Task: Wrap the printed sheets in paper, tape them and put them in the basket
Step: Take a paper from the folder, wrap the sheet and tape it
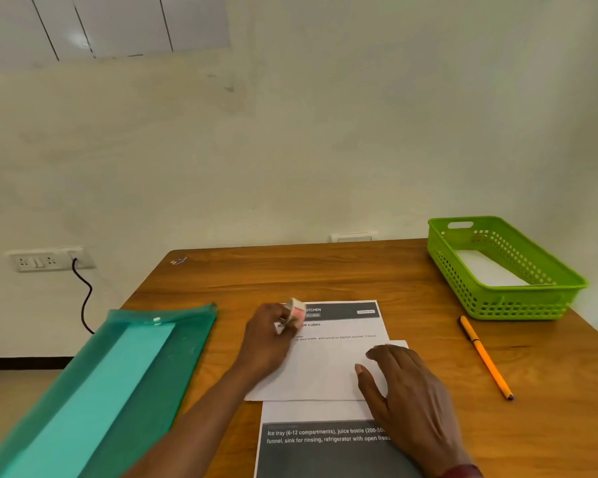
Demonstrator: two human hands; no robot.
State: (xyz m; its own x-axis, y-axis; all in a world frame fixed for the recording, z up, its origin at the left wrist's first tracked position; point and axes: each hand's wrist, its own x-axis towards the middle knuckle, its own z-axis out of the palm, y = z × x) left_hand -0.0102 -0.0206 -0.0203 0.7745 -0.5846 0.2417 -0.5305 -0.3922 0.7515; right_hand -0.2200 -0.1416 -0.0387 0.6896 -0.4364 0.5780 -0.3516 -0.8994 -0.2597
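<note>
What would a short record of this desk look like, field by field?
Surface: wooden table
Holding: left hand grips a small tape roll
Pressing: right hand lies flat on the printed sheets
Container: green basket, far right, white paper inside
Nearby: orange pen on the right, green folder on the left
Progress: printed sheets lie on the table, outside the basket
</note>
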